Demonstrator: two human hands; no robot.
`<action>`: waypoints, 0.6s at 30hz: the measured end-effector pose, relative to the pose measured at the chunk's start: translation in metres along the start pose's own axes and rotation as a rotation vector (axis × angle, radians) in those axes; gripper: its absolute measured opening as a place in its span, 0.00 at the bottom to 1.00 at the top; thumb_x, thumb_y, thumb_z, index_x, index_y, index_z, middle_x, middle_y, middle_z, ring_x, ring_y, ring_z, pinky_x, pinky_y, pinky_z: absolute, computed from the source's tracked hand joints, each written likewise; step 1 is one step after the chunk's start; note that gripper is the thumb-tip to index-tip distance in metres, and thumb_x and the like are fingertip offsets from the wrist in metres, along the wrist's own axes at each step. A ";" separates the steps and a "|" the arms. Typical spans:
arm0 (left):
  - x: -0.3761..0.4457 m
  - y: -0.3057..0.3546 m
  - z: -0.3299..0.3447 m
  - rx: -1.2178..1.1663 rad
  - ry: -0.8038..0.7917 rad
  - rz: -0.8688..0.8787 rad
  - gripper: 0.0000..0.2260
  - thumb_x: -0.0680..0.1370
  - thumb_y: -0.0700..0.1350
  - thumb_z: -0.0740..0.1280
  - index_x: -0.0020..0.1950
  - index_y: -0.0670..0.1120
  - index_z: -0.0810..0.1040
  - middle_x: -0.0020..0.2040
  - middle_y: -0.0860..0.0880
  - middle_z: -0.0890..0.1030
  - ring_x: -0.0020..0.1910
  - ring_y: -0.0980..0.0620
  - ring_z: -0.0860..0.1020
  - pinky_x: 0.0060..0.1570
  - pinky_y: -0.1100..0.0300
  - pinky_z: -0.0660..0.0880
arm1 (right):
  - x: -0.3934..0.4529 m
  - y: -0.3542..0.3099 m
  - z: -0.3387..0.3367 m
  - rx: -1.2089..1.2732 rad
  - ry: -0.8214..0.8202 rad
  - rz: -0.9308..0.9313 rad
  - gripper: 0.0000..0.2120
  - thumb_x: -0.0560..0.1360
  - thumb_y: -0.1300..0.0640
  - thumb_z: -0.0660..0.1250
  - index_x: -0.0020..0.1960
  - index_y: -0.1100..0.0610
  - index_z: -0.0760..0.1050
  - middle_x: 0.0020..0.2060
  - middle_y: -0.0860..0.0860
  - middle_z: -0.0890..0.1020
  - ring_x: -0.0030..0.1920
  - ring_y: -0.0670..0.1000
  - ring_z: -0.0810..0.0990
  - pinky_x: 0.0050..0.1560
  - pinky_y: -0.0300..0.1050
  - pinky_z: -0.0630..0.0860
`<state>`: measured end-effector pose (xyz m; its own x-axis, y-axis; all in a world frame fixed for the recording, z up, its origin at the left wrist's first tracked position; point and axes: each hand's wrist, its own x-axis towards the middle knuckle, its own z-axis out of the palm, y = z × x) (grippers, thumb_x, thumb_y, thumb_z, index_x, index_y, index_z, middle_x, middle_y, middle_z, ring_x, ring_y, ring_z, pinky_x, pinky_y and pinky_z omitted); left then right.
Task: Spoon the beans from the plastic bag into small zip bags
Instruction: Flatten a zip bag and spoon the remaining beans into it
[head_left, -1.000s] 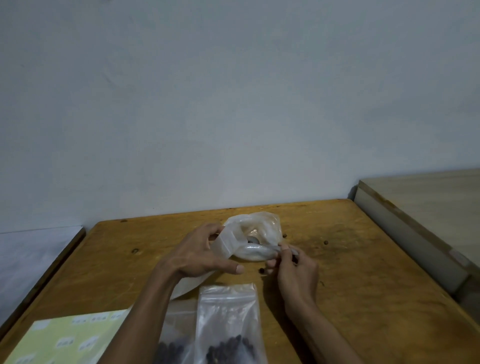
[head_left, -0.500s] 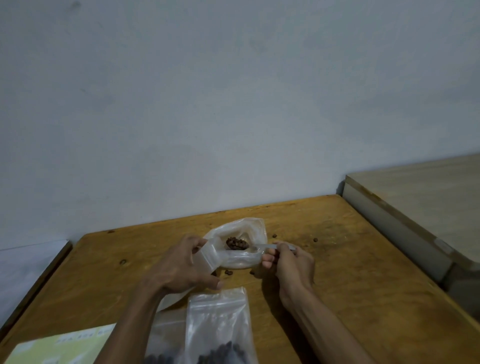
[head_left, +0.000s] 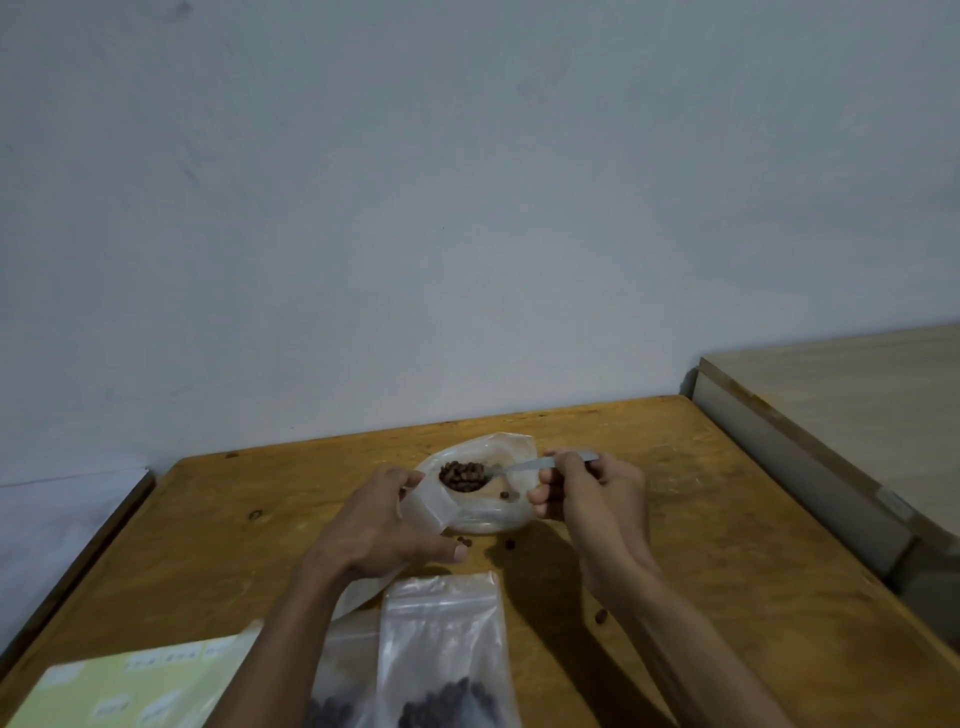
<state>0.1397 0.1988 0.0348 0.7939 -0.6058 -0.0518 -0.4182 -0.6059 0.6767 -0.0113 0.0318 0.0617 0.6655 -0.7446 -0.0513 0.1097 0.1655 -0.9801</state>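
My right hand (head_left: 587, 493) grips the handle of a metal spoon (head_left: 519, 467) whose bowl carries a heap of brown beans (head_left: 461, 475). The spoon's bowl hovers over the clear plastic bag (head_left: 493, 512) lying on the wooden table (head_left: 727, 545). My left hand (head_left: 384, 525) holds a small zip bag (head_left: 428, 506) by its mouth, right beside the spoon's bowl. Two zip bags (head_left: 444, 639) with dark beans in them lie at the near edge, between my forearms.
Loose beans (head_left: 509, 544) lie scattered on the table near the plastic bag. A pale green sheet (head_left: 119, 686) sits at the near left corner. A lighter wooden surface (head_left: 857, 405) adjoins the table on the right; a white surface (head_left: 57, 519) on the left.
The spoon has come up out of the plastic bag with beans on it and moved left toward the small zip bag. My left hand has stayed in place, and the view has tilted up slightly.
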 end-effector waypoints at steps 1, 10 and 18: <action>-0.001 0.002 0.000 0.008 -0.003 0.004 0.46 0.59 0.60 0.84 0.71 0.50 0.68 0.62 0.54 0.71 0.57 0.54 0.73 0.49 0.59 0.76 | -0.004 0.001 0.003 -0.071 -0.050 -0.055 0.06 0.81 0.58 0.63 0.49 0.56 0.79 0.32 0.52 0.83 0.34 0.50 0.83 0.42 0.51 0.83; 0.000 0.005 -0.005 -0.059 0.003 -0.013 0.43 0.58 0.56 0.85 0.68 0.51 0.70 0.57 0.56 0.73 0.51 0.58 0.74 0.42 0.63 0.73 | 0.008 0.043 -0.006 -0.725 0.030 -0.673 0.08 0.81 0.60 0.64 0.55 0.55 0.81 0.42 0.45 0.80 0.41 0.40 0.77 0.41 0.32 0.74; 0.007 0.021 -0.021 -0.285 -0.074 0.117 0.37 0.56 0.51 0.86 0.63 0.52 0.79 0.58 0.53 0.84 0.52 0.61 0.82 0.47 0.65 0.81 | 0.007 0.054 0.002 -0.409 0.172 -0.129 0.10 0.83 0.55 0.60 0.48 0.52 0.78 0.36 0.48 0.84 0.38 0.40 0.80 0.33 0.29 0.70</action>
<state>0.1460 0.1931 0.0640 0.7091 -0.7051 -0.0071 -0.3563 -0.3671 0.8592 0.0009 0.0373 0.0088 0.5293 -0.8447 0.0793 -0.1399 -0.1791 -0.9738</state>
